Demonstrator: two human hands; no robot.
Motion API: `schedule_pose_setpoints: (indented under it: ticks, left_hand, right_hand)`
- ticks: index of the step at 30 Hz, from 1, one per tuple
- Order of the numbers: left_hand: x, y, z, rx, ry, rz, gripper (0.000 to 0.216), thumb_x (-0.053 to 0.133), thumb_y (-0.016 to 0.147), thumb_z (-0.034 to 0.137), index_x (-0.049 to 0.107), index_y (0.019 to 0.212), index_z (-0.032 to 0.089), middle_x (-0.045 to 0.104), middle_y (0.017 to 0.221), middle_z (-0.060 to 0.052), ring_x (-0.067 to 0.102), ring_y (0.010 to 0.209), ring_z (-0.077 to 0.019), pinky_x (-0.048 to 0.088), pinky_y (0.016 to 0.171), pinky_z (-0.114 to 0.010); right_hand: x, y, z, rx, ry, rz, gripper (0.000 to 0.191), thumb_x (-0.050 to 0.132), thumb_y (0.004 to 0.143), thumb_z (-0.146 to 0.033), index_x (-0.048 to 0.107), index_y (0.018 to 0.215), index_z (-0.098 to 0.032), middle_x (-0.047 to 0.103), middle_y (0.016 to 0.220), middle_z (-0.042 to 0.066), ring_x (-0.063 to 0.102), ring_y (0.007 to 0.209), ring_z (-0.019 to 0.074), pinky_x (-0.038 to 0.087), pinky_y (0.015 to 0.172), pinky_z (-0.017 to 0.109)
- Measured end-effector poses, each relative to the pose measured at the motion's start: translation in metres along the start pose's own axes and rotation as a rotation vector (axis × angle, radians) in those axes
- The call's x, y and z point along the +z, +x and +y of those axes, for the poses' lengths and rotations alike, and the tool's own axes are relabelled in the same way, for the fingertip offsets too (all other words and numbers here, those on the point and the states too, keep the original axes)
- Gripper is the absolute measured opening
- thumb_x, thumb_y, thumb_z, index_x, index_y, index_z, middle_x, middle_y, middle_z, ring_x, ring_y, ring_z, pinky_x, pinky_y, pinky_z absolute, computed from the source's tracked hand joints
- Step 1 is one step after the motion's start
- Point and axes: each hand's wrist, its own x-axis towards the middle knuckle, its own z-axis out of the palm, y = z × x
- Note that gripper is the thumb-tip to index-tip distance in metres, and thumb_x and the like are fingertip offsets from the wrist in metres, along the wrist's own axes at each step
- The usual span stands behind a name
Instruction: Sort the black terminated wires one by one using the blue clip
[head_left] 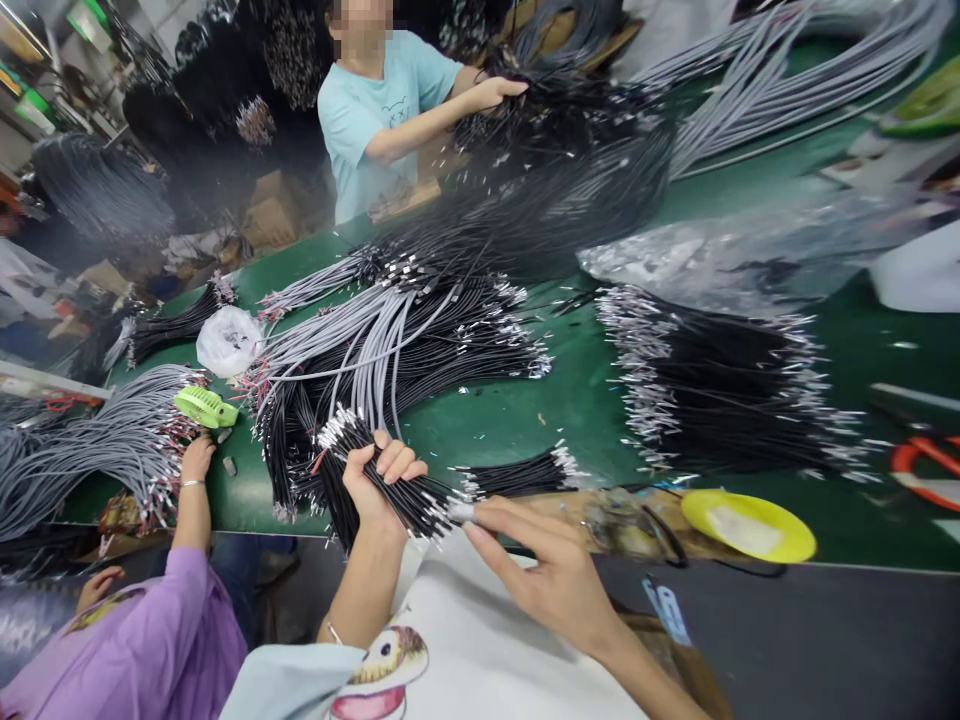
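Note:
My left hand (382,480) is wrapped around a bundle of short black wires (409,503), their bare silvery ends fanning out at both sides. At the bundle's lower right end, the thumb and forefinger of my right hand (544,565) are pinched together. A small whitish piece (461,512) shows at those fingertips; whether it is a finger cover or something held is unclear. Just beyond my hands, a small row of black wires (517,473) lies on the green table (577,390). Behind my left hand are larger heaps of grey cables (367,335) and black wires.
A wide stack of black wires (735,390) lies to the right, near a plastic bag (675,265), red-handled scissors (911,465) and a yellow dish (750,525). A co-worker's hand (196,460) is by a green object (205,407) at left; another person (397,110) handles cables opposite.

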Motion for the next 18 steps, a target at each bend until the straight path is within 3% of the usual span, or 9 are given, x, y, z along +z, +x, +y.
schedule_pose_setpoints:
  ticks: [4, 7, 10, 13, 18]
  left_hand:
    - [-0.0023, 0.0004, -0.0018, -0.007, -0.038, -0.027, 0.011, 0.050, 0.068, 0.028, 0.042, 0.064, 0.023, 0.011, 0.051, 0.007, 0.010, 0.043, -0.0092, 0.021, 0.047, -0.026]
    - [-0.0003, -0.0030, -0.0033, -0.035, -0.061, -0.055, 0.013, 0.053, 0.063, 0.026, 0.041, 0.063, 0.022, 0.010, 0.050, 0.008, 0.008, 0.042, -0.0081, 0.019, 0.045, -0.025]
    - [0.0036, -0.0057, -0.0038, -0.062, -0.113, -0.110, 0.016, 0.053, 0.054, 0.020, 0.040, 0.062, 0.020, 0.011, 0.049, 0.009, 0.008, 0.042, -0.0061, 0.019, 0.045, -0.022]
    - [0.0062, -0.0054, -0.0046, -0.115, -0.253, -0.232, 0.016, 0.051, 0.050, 0.016, 0.041, 0.063, 0.017, 0.017, 0.047, 0.010, 0.012, 0.041, -0.0043, 0.023, 0.046, -0.018]
    - [0.0068, -0.0033, -0.0059, -0.151, -0.366, -0.330, 0.017, 0.051, 0.051, 0.014, 0.044, 0.067, 0.016, 0.023, 0.049, 0.009, 0.022, 0.043, -0.0038, 0.028, 0.050, -0.017]
  right_hand:
    - [-0.0004, 0.0016, -0.0018, -0.003, 0.102, -0.017, 0.014, 0.053, 0.077, -0.010, 0.056, 0.067, -0.019, 0.059, 0.060, 0.002, 0.056, 0.055, 0.0136, 0.047, 0.049, 0.024]
    - [-0.0013, 0.0012, -0.0004, 0.064, 0.085, 0.066, 0.008, 0.054, 0.076, -0.012, 0.057, 0.072, -0.019, 0.053, 0.062, 0.002, 0.052, 0.056, 0.0139, 0.045, 0.049, 0.025]
    - [-0.0025, 0.0012, -0.0006, 0.003, 0.018, 0.111, 0.009, 0.056, 0.074, -0.010, 0.057, 0.077, -0.019, 0.055, 0.063, 0.002, 0.052, 0.058, 0.0142, 0.046, 0.052, 0.026]
    - [-0.0020, 0.0013, -0.0037, -0.073, -0.045, 0.063, 0.011, 0.056, 0.075, -0.009, 0.057, 0.076, -0.019, 0.053, 0.052, -0.003, 0.048, 0.047, 0.0113, 0.044, 0.049, 0.025]
    - [-0.0004, -0.0015, -0.0064, 0.053, -0.129, 0.008, 0.010, 0.052, 0.080, -0.015, 0.059, 0.077, -0.020, 0.062, 0.057, 0.000, 0.054, 0.046, 0.0114, 0.047, 0.048, 0.023]
